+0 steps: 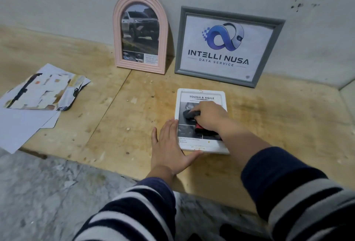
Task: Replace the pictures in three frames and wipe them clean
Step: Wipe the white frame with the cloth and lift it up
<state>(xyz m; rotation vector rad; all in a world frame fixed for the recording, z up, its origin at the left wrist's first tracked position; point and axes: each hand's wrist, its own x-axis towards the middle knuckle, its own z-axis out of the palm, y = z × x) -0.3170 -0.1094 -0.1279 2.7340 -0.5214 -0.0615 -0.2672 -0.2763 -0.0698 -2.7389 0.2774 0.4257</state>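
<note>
— Sleeves [134, 208], striped, nearest. Hands?
— Left hand [169, 144]: flat, fingers straight, bracing white frame [201, 148] at its near-left corner. Right hand [207, 116]: curled round dark cloth [189, 115], on the glass.
— Frame's lie?
— Flat on board [119, 125], long axis away from person; right hand nearer centre.

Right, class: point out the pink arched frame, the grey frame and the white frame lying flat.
pink arched frame [117, 35]: head view, on its left moulding.
grey frame [215, 76]: head view, on its bottom rail.
white frame [200, 92]: head view, on its top edge.
</note>
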